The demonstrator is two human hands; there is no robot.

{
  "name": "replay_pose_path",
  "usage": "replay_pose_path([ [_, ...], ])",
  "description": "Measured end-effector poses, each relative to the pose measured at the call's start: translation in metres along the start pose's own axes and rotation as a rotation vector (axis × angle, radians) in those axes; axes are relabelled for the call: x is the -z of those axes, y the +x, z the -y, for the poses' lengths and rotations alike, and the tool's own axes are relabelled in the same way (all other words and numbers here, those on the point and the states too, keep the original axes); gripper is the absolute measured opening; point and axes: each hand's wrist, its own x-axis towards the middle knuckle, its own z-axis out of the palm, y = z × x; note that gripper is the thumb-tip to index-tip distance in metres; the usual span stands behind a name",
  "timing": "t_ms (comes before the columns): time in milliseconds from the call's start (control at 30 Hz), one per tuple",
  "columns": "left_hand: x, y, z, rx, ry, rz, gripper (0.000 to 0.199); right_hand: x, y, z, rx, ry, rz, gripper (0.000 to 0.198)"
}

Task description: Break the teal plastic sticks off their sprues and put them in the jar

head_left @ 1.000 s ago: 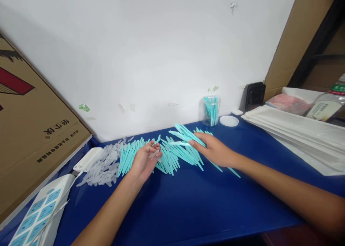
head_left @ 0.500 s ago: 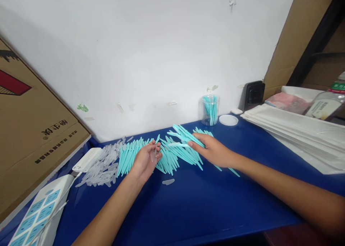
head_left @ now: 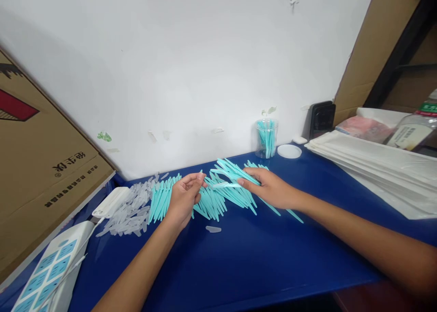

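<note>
My right grip (head_left: 273, 186) was wrapped around a fanned bundle of slim turquoise eyebrow razors (head_left: 232, 170), in front and to the left of the clear jar (head_left: 261, 153) at the wall. My left grip (head_left: 184, 196), farther left of the jar, was closed in a fingertip pinch at the bundle's free ends, seemingly on a small translucent blade cover, mostly hidden. More covers (head_left: 131, 212) lay heaped on the blue bench (head_left: 259, 257), far left of the jar. The razors looked feather-light, stiff and slick, likely to slide apart if squeezed unevenly; the handles seemed the safe hold, clear of the blade ends.
</note>
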Motion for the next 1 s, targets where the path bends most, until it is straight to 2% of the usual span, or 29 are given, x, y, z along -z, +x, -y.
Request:
replay_pose_path([
  [100,0.0010,-0.0007,-0.0019,-0.022,0.027,-0.013,0.040,0.0018,0.0001,0.0001,0.017,0.021,0.025,0.048],
  [333,-0.0011,-0.0034,-0.0089,-0.016,-0.029,0.151,0.037,0.0041,-0.0001,0.0036,0.025,0.069,0.124,0.049],
  [500,0.0004,-0.0006,-0.0084,-0.072,0.062,0.142,0.036,0.0057,-0.0001,-0.0005,0.014,0.055,0.141,0.049],
  [1000,0.0019,0.0004,-0.0079,-0.097,0.112,0.191,0.037,0.0063,0.0014,0.0006,0.016,-0.029,0.045,0.050],
])
